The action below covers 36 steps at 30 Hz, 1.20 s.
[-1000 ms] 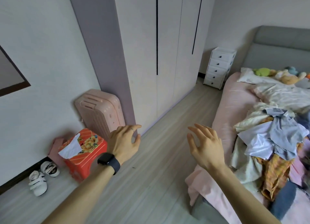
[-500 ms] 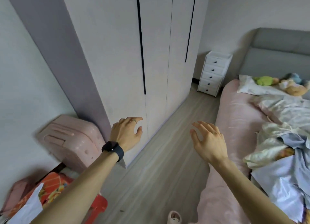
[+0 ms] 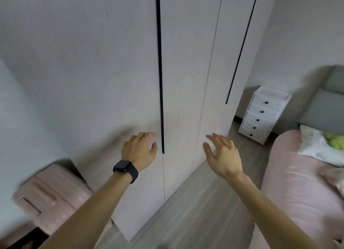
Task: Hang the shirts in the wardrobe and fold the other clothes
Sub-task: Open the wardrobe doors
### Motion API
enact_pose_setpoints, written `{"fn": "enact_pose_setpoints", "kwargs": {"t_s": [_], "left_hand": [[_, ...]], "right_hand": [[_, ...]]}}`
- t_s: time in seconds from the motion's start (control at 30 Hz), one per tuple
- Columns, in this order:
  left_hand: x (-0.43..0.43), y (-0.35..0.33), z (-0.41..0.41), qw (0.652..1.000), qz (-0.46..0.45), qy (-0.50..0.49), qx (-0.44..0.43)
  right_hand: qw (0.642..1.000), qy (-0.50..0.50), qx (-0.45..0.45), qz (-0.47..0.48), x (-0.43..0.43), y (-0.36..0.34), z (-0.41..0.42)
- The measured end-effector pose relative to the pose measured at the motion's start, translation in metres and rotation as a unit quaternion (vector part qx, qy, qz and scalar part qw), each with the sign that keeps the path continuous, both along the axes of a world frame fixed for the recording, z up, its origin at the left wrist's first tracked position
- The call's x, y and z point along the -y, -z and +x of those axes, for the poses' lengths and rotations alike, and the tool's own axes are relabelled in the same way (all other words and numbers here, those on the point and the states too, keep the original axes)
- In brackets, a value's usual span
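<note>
Now we face the wardrobe [image 3: 186, 71], doors closed; shirts aren't in shot. Left hand [image 3: 138, 151], fingers loose, is just beside the dark handle strip [image 3: 161, 118]; right hand [image 3: 223, 155] is spread, holding nothing. Door's prob. stiff & smooth, so we'd hook fingertips into the strip's lower end.

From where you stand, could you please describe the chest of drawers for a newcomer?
Follow the tall pale wardrobe to its far end. Between it and the grey headboard stands the white chest of drawers, alone in having dark round knobs.
</note>
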<state>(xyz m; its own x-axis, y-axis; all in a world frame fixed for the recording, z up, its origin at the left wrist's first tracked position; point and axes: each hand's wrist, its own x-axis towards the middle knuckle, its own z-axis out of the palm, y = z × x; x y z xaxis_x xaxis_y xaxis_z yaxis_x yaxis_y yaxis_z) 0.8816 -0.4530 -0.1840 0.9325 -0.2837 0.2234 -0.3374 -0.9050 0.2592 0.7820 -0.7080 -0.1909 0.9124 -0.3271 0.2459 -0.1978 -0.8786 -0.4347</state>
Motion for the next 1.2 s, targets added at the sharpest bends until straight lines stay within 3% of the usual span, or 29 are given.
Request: {"fn": "enact_pose_setpoints", "kwargs": {"t_s": [0.33,0.53,0.83,1.03,1.2], "left_hand": [[0.076,-0.028,0.125,0.988,-0.102,-0.08,0.082],[0.105,-0.031,0.165,0.972,-0.092,-0.164,0.143],[0.153,-0.049,0.189,0.937,-0.062,-0.336,0.073],[0.168,-0.042,0.19,0.914,-0.021,-0.399,0.063],[0.177,-0.042,0.181,0.901,-0.071,-0.422,0.073]], "right_hand": [[0.983,-0.076,0.167,0.02,0.037,-0.028,0.199],[0.93,-0.188,0.314,-0.036,0.039,-0.043,0.295],[0.855,-0.278,0.422,-0.118,0.04,-0.034,0.411],[0.84,-0.321,0.427,-0.097,0.038,-0.026,0.428],[0.845,-0.331,0.41,-0.089,0.041,-0.024,0.426]]}}
